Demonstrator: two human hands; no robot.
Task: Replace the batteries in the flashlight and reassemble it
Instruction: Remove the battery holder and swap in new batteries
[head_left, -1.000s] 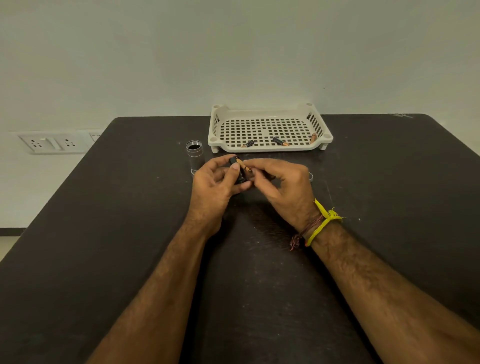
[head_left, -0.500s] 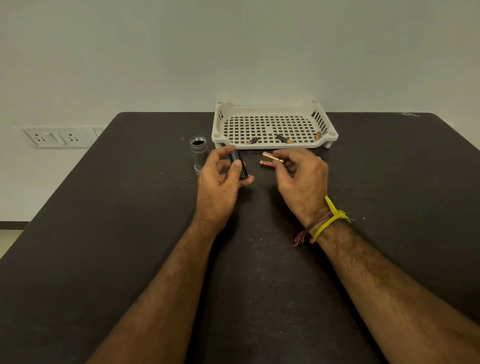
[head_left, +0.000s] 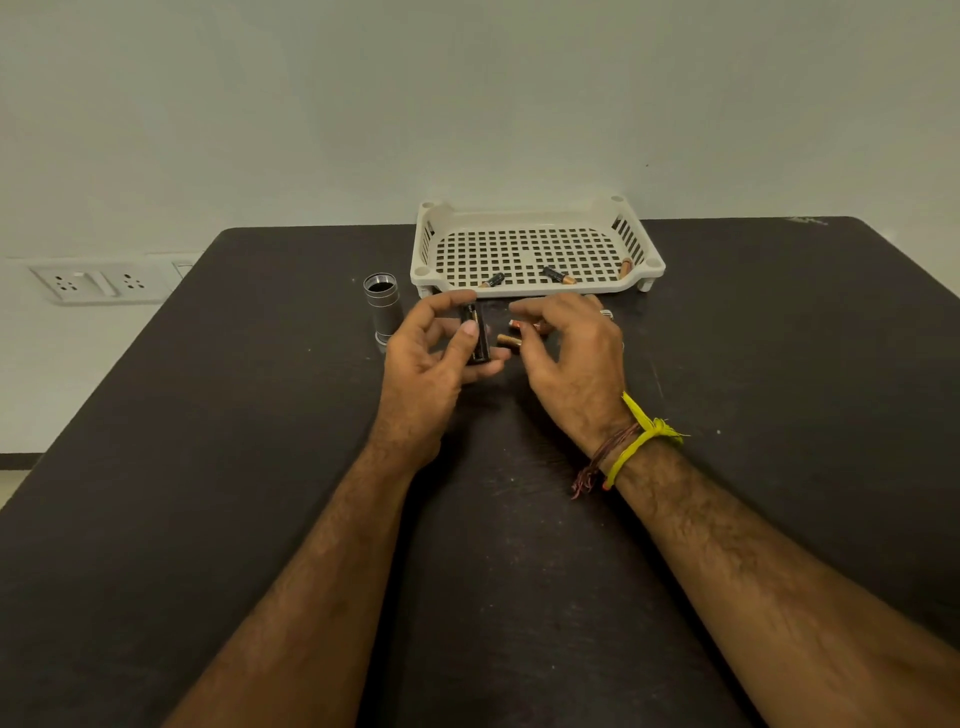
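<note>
A dark tabletop (head_left: 208, 519) carries everything and runs under both forearms. Beyond the hands, at its far edge, sits a white slotted tray (head_left: 535, 215); on the tray floor lie three small batteries: one (head_left: 492, 280) just past the left hand's fingertips, one (head_left: 558, 275) past the right hand's fingers, and a third (head_left: 625, 267) against the tray's right wall.

The left hand (head_left: 431, 364) is raised slightly above the tabletop, its thumb and fingers curled round a black battery holder (head_left: 477, 335), which stands nearly upright in the grip. The right hand (head_left: 576, 358) is beside it, palm down, fingers loosely bent. Under its fingertips are two batteries: one (head_left: 509, 340) between the two hands, close to the thumb, and one (head_left: 527, 326) just beyond it. Whether the fingers actually pinch either battery cannot be told. A yellow thread and a reddish thread band (head_left: 634, 441) wrap the right wrist.

To the left of the left hand, just apart from it, the silver flashlight body (head_left: 383, 312) stands upright on the tabletop with its open threaded end up. Something small and shiny (head_left: 607, 314) lies just beyond the right hand's knuckles; it is too small to identify.
</note>
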